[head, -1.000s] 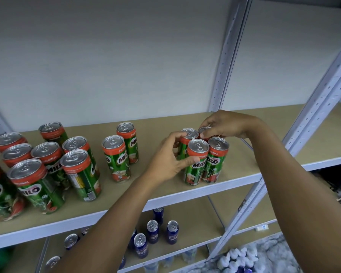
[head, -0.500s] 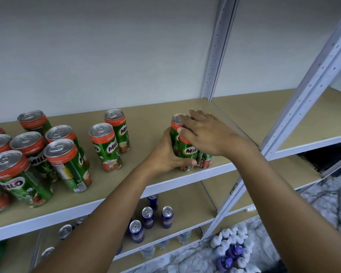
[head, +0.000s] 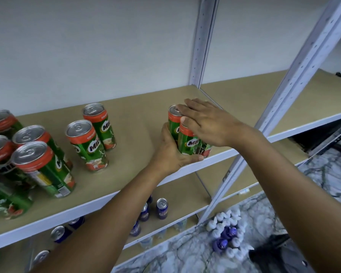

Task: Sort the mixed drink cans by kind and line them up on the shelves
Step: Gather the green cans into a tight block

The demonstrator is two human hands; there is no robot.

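**Two hands pin the Milo bunch**

Cans upright at the shelf lip, left of the front post. Now the left hand wraps their near side, fingers curled on them; the right hand lies flat across the lids, fingers straight. Further left of the post stand loose cans.

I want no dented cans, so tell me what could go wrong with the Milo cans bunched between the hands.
1. The Milo cluster stands right at the shelf's front edge; a nudge forward could drop a can.
2. The left hand cups only one side and the right hand lies flat on top, so the far-side cans may tip if the group is slid.
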